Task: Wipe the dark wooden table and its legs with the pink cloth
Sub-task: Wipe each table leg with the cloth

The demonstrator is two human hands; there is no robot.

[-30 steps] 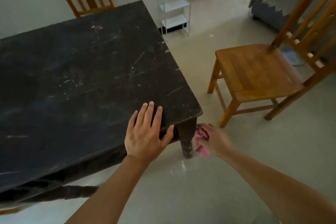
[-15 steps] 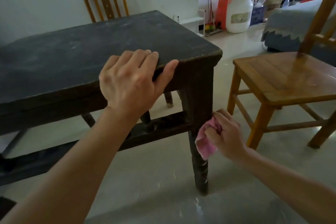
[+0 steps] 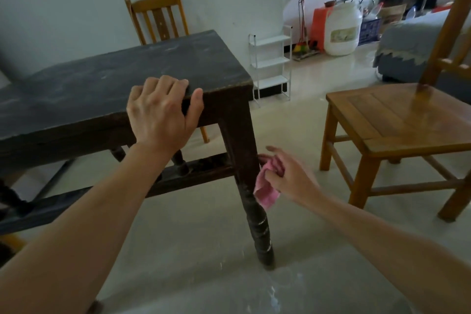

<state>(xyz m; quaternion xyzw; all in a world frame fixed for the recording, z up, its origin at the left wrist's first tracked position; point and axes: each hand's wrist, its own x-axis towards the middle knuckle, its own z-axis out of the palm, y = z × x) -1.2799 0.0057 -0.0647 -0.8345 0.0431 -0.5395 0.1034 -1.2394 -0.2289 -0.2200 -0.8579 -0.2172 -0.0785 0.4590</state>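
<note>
The dark wooden table (image 3: 107, 79) fills the left half of the view, its scuffed top dusty. My left hand (image 3: 163, 112) grips the near edge of the top close to the corner, thumb down on the apron. The near right leg (image 3: 248, 186) runs down to the floor, turned and worn pale lower down. My right hand (image 3: 288, 173) holds the pink cloth (image 3: 266, 186) against the right side of that leg, about halfway down. The cloth's loose corner hangs below my fingers.
A light wooden chair (image 3: 402, 120) stands close on the right, another chair (image 3: 158, 18) behind the table by the wall. A small white rack (image 3: 271, 61), a white jug (image 3: 342, 28) and a grey sofa (image 3: 413, 51) lie further back. A low stretcher (image 3: 193, 173) joins the table legs.
The camera dropped from above the table to beside it. My right hand with the cloth stays on the leg, its fingers now loosened; the left hand keeps its grip on the edge.
</note>
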